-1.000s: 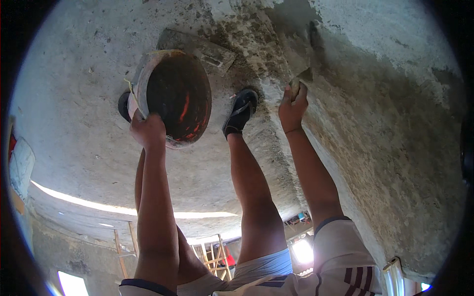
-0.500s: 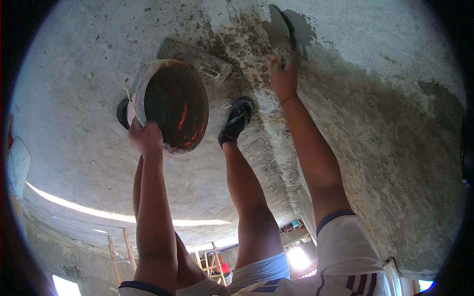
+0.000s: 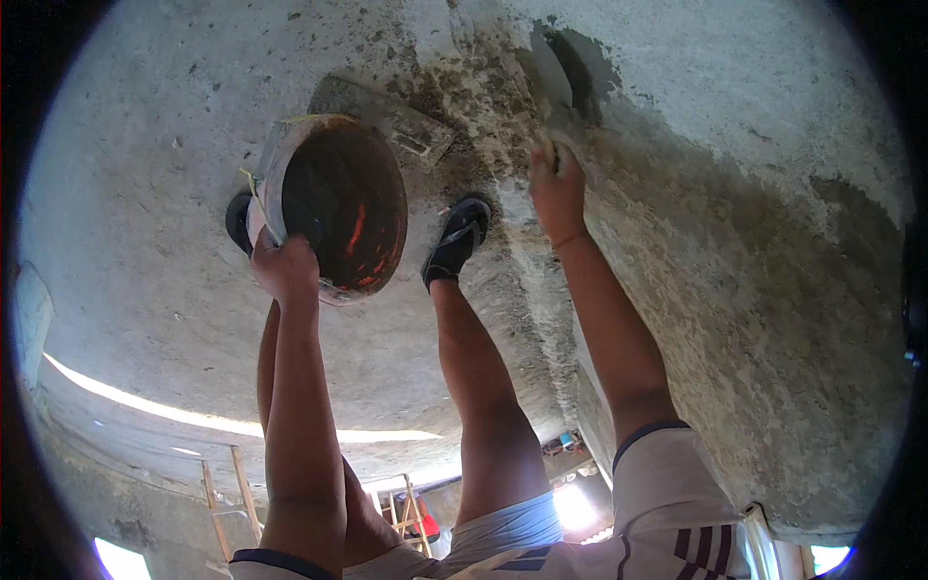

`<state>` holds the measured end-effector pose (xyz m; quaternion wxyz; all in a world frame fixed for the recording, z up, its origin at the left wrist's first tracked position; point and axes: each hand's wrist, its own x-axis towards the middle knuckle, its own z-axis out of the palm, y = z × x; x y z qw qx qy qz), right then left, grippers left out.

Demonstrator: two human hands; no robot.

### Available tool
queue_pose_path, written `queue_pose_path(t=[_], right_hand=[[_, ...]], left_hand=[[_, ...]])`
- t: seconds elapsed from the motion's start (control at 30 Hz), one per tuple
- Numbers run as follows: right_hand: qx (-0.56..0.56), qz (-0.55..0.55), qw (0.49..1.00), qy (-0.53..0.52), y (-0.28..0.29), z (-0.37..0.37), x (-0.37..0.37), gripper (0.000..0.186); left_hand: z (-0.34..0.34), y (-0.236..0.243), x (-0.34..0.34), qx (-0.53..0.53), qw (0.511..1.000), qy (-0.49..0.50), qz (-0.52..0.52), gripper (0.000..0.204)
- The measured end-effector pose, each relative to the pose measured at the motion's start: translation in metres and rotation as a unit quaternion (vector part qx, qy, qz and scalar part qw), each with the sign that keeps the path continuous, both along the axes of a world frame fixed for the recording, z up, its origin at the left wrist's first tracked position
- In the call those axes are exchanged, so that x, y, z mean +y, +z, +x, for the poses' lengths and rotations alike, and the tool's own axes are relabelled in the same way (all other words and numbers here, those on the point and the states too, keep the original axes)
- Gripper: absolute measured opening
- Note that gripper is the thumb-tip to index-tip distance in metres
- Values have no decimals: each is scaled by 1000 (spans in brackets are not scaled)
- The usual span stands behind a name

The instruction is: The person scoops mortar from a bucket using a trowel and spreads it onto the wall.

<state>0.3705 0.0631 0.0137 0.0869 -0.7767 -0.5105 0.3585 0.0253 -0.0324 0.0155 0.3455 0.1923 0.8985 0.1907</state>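
My left hand (image 3: 285, 266) is closed at the near left rim of a round, worn bucket (image 3: 333, 179), where a thin cord-like handle also runs. The bucket is tipped, its dark inside showing with orange-red streaks. My right hand (image 3: 558, 193) is wrapped round the handle of a trowel (image 3: 554, 79). The trowel's grey blade lies close to the wall's lower part, beside a dark wet patch of mortar (image 3: 601, 70). Whether the blade touches the wall I cannot tell.
A flat rectangular plastering float (image 3: 356, 101) lies on the floor just beyond the bucket. My sandalled foot (image 3: 462, 230) stands between bucket and wall (image 3: 735, 319). Crumbs of mortar (image 3: 483, 106) litter the floor-wall joint. Wooden ladder-like frames (image 3: 232, 493) stand at the lower left.
My right hand has drawn the trowel a little back toward me along the wall. The left hand and the bucket have hardly moved.
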Motion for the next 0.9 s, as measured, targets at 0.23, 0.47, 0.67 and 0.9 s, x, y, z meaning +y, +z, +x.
queue_pose_path(t=[0.23,0.47,0.67,0.9], right_hand=[[-60,16,997,-39,-19,-34,31,55],[57,25,997,44,44,-62,-52,41],[33,-113,950,288,11,-118,-110,31],[27,-234,887,397,13,-147,-123,24]], left_hand=[[-5,-3,-7,-37,998,48,13,37],[4,0,-4,37,999,-31,21,35],[4,-10,-7,47,998,-34,14,32],[3,-1,-4,14,998,-43,-37,35]])
